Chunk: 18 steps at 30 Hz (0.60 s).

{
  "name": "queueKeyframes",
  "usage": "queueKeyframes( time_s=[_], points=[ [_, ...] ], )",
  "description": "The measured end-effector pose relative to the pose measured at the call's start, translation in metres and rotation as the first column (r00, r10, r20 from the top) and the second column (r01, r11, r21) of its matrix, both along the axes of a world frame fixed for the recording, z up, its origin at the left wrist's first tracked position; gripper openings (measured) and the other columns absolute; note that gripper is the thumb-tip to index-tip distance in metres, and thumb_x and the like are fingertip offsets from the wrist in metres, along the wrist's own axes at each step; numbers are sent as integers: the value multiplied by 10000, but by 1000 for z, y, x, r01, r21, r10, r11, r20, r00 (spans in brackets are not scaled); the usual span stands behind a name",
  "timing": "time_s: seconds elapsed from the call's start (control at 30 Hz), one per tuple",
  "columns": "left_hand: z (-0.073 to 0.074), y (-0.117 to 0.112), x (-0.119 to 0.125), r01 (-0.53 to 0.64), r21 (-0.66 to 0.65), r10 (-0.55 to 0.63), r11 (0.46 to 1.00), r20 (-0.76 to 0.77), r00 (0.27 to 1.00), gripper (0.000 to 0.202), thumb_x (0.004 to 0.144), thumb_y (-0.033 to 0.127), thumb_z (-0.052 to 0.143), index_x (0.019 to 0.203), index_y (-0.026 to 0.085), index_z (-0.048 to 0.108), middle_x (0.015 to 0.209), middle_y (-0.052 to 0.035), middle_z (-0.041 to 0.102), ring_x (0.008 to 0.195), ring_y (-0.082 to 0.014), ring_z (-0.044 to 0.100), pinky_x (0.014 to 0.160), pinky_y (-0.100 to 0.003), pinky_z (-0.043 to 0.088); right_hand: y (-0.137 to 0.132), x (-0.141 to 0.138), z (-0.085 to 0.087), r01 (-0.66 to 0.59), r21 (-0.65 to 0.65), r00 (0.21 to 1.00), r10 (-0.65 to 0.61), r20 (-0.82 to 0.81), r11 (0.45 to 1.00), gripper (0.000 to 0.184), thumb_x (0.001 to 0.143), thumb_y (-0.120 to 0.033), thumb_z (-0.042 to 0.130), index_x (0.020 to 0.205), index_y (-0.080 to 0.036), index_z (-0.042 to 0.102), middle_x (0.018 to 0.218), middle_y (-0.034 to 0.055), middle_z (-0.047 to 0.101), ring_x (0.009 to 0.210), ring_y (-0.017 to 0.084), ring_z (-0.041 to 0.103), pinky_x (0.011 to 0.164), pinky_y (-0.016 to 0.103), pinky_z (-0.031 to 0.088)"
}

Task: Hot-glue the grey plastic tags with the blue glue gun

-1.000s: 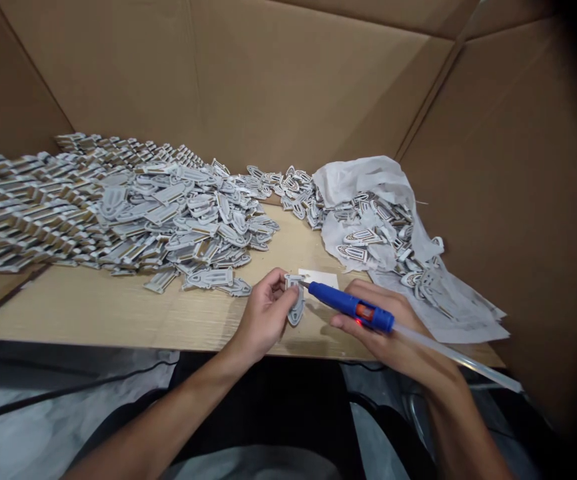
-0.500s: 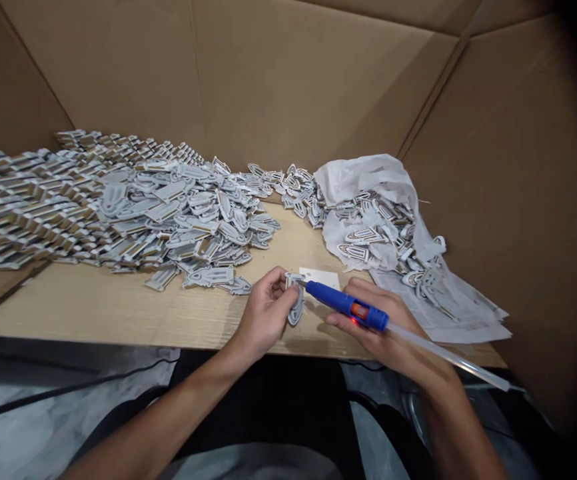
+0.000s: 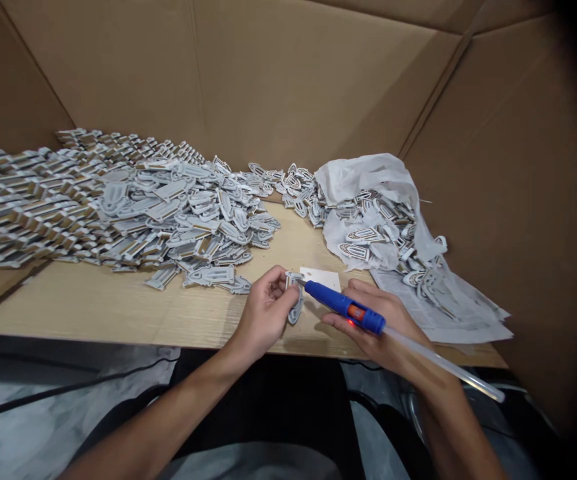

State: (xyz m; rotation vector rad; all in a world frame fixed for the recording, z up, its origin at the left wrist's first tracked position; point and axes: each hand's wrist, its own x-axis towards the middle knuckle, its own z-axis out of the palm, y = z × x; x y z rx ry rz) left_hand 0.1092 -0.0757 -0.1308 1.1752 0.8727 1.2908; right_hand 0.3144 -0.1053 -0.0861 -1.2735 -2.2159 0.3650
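A person's left hand (image 3: 263, 315) clenches a grey slotted piece (image 3: 296, 300) on edge between thumb and fingers, above a pale wooden board (image 3: 93, 308) at the front of a cardboard-walled bay (image 3: 268, 80). The fingers hide part of the piece, and whether its lower tip touches the board is hard to make out. The right hand (image 3: 368, 327) grasps a blue hot-glue pen (image 3: 342, 304) at its barrel, with the thin nozzle (image 3: 298, 282) pointing at the piece's upper edge at about ten o'clock from that hand. Contact between nozzle and piece cannot be made out. A red glow (image 3: 349, 323) falls on the right palm beneath the barrel, and a clear glue stick (image 3: 443, 363) runs from the pen's back end toward four o'clock.

A white card (image 3: 321, 279) lies on the board at one o'clock from the held piece, partly behind it. A large heap of similar grey pieces (image 3: 168, 220), many with tan edges, spreads toward ten o'clock and runs off the frame's left side. At two o'clock, more pieces sit on crumpled white tissue (image 3: 368, 180) beside printed paper sheets (image 3: 441, 317) (their print is too small to read). No brand or lettering can be read on the pen.
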Motion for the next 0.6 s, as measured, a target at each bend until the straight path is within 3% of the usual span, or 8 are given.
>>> queueKeyframes(
  time_s=[0.4,0.6],
  points=[
    [-2,0,-1,-1,18,1,1000,-13,1000,271,890,306,681,768,187,471,704,46,435,616,-71,413,566,-195,345,-6,-7,5,8,35,1000,-9,28,999,362,994,-467,660,766,-207,552,769,-14,484,622,123,521,581,246,394],
    [-3,0,-1,-8,58,11,998,-50,999,287,894,272,660,749,184,428,712,49,392,639,-71,396,591,-185,329,-17,-14,11,-34,-34,999,35,31,999,173,1003,-365,650,916,-222,606,908,30,570,699,147,599,638,260,459]
  ],
)
